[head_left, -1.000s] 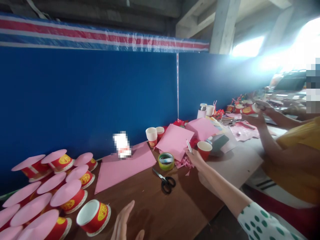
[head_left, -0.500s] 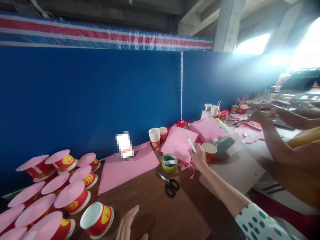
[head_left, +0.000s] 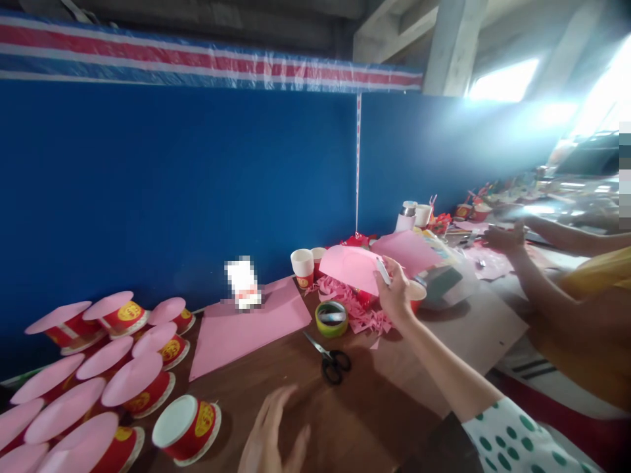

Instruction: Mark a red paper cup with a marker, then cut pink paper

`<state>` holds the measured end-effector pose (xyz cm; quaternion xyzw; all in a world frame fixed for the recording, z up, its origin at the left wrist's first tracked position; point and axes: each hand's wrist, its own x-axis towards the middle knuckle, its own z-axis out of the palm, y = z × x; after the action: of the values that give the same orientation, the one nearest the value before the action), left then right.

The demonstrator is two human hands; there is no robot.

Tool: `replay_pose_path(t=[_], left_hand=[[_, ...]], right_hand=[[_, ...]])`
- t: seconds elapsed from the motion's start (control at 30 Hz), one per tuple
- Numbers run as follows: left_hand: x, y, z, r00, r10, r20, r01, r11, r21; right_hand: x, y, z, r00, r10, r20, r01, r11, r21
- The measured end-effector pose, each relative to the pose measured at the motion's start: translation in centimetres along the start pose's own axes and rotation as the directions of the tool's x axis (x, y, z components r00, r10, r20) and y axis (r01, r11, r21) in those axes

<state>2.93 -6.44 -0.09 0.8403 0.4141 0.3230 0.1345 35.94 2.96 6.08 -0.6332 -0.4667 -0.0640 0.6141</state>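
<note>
My right hand [head_left: 397, 294] grips a sheet of pink paper [head_left: 348, 266] by its right edge, with a white pen [head_left: 382, 270] in the same fingers. The sheet is raised and slightly curved above a heap of pink paper scraps [head_left: 362, 315]. My left hand [head_left: 273, 430], fingers apart and holding nothing, hovers low over the brown table. Black-handled scissors [head_left: 329, 361] lie beyond it, beside a roll of tape [head_left: 331, 320] with a small whitish item inside. To its left, a red-and-gold paper cup [head_left: 190, 430] lies tilted.
Several red cups topped with pink paper discs [head_left: 133, 378] fill the left side. A large pink sheet [head_left: 251, 335] lies by the blue partition [head_left: 197, 184], with upright paper cups [head_left: 302, 264] beyond. At right, a co-worker's arms [head_left: 537, 282] reach over the table.
My right hand has taken hold of the pink sheet and lifted it off the scraps, keeping the pen. My left hand has come further into view, moving up and right.
</note>
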Motion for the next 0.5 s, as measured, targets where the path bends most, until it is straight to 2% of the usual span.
replay_pose_path(t=[0.1, 0.27, 0.4, 0.5], left_hand=[[4.3, 1.0, 0.8, 0.995, -0.102, 0.023, 0.103, 0.993, -0.051], [11.0, 1.0, 4.8, 0.979, -0.203, 0.022, 0.204, 0.970, -0.132], [14.2, 0.9, 7.0, 0.979, -0.198, 0.040, 0.202, 0.965, -0.167], [15.6, 0.9, 7.2, 0.979, -0.185, 0.081, 0.201, 0.923, -0.327]], right_hand=[[-0.1, -0.2, 0.0, 0.999, 0.033, -0.009, -0.032, 0.997, 0.067], [-0.3, -1.1, -0.7, 0.996, 0.083, -0.018, -0.082, 0.995, 0.056], [-0.7, -1.3, -1.1, 0.997, 0.081, 0.004, -0.081, 0.996, 0.046], [-0.8, -1.2, -1.5, 0.996, 0.089, 0.016, -0.089, 0.995, 0.040]])
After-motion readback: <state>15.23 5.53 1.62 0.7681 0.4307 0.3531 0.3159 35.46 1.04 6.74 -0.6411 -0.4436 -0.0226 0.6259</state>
